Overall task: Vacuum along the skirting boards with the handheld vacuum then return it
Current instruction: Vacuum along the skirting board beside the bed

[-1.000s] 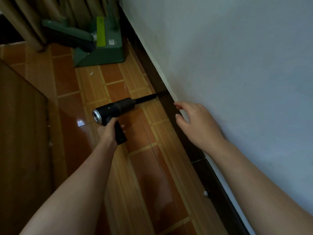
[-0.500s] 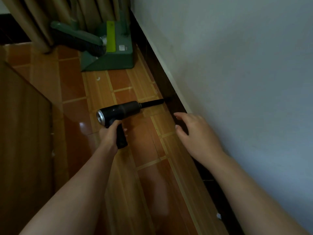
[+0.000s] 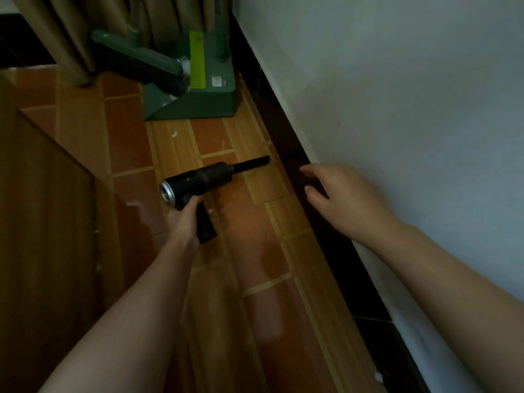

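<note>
Left hand (image 3: pixel 184 222) has drawn the vacuum (image 3: pixel 204 177) nozzle off the skirting (image 3: pixel 286 143).

floor strip (image 3: pixel 255 228) along skirting board (image 3: pixel 286 131): open | ahead: green dustpan (image 3: pixel 198 100) blocks | left: wooden panel (image 3: pixel 48 208)

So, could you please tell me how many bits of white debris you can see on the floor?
2: one scrap near the dustpan, one by the skirting board at bottom right. Dim light may hide more.

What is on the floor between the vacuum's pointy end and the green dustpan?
Mostly bare floor tiles; the head view shows only a small white scrap off to the left.
</note>
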The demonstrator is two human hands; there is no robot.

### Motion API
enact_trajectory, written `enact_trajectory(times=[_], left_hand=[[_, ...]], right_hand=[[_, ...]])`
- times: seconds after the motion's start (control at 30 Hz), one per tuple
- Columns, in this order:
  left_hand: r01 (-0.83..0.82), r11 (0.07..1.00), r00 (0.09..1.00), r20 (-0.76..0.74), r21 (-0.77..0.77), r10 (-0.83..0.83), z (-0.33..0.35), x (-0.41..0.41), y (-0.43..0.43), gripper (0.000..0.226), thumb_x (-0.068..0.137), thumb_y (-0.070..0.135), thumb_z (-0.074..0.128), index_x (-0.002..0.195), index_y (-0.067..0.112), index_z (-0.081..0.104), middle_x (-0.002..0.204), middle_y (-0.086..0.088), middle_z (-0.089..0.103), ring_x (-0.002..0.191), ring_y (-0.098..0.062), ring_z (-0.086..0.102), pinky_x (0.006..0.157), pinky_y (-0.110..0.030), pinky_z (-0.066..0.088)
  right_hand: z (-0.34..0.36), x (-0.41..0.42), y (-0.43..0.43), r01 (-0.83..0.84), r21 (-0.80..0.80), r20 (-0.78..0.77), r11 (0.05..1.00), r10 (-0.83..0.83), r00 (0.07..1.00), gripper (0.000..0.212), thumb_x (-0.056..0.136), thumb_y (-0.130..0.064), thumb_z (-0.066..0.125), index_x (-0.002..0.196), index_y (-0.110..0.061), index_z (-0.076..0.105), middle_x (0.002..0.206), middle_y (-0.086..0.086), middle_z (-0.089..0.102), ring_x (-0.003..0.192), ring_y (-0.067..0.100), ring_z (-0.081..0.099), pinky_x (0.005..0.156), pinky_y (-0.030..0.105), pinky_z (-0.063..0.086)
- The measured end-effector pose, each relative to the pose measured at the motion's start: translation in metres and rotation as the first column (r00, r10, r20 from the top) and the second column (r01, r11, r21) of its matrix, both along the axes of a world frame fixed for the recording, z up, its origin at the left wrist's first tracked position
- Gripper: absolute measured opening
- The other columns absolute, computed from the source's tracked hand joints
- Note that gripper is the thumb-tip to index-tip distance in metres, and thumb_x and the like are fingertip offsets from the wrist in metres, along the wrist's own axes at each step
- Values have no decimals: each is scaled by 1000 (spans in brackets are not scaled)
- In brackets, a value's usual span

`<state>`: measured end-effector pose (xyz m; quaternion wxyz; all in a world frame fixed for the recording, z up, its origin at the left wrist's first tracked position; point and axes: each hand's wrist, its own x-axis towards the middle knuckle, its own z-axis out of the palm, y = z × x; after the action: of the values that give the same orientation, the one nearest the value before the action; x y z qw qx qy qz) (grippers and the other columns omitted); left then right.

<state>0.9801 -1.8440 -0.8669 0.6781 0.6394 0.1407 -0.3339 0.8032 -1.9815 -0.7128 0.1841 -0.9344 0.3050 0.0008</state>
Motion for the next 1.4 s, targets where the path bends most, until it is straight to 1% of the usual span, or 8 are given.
enact_trajectory(times=[0.17,0.37,0.53,0.67,0.77,1.17,1.27,1.4], left_hand=[[-28,1000,1000,-1,-3,28,9,-1,-14,17,88,13,60,104,12,55,81,-5,62,65,-17,59,63,-32,50],[-62,998,998,22,24,62,32,-3,-29,13,88,11,60,100,10,56,79,-4,61,63,-16,60,47,-24,51],[-68,997,997,41,43,66,53,-9,-31,4,89,11,59,88,12,55,77,-5,61,63,-16,59,55,-28,50],[-37,999,998,45,30,36,46,3,-28,27,87,11,60,113,6,54,78,-7,63,66,-18,61,66,-32,52],[-34,998,999,42,44,32,33,15,-26,30,88,13,61,116,5,55,83,-6,63,72,-18,62,77,-36,51],[29,999,999,-30,18,-29,1,47,-55,36,86,22,62,118,7,58,83,-5,63,65,-16,61,55,-28,51],[40,999,998,-39,17,-39,-3,55,-62,36,87,24,61,119,8,58,84,-4,63,66,-15,61,59,-30,49],[-6,1000,1000,-10,-27,5,-7,67,-71,13,88,16,60,102,17,59,81,-3,62,67,-15,61,61,-30,51]], right_hand=[[3,-1,-4,38,38,75,999,-40,996,41,98,-26,43,139,-19,41,129,2,55,115,17,51,89,29,43],[13,-8,-11,51,36,99,998,-55,994,39,98,-24,42,136,-18,44,126,4,57,115,20,49,89,35,47],[18,-12,-8,71,66,113,995,-78,990,41,98,-27,40,137,-17,43,129,3,55,116,18,49,89,35,47],[6,-1,-7,62,68,102,996,-69,992,38,98,-27,39,135,-15,45,124,4,56,113,18,49,90,34,46],[-6,10,-8,73,74,109,995,-81,991,39,99,-27,40,135,-15,44,124,4,56,114,17,48,92,32,45],[-31,46,-23,147,36,107,988,-150,983,41,99,-27,39,138,-16,41,131,2,53,119,17,46,90,28,41],[-34,53,-28,153,39,103,988,-156,982,40,99,-27,39,138,-16,42,130,2,54,118,16,46,90,26,39],[-38,61,-32,161,40,93,986,-164,982,41,99,-26,40,139,-16,41,131,2,54,119,16,45,91,24,37]])
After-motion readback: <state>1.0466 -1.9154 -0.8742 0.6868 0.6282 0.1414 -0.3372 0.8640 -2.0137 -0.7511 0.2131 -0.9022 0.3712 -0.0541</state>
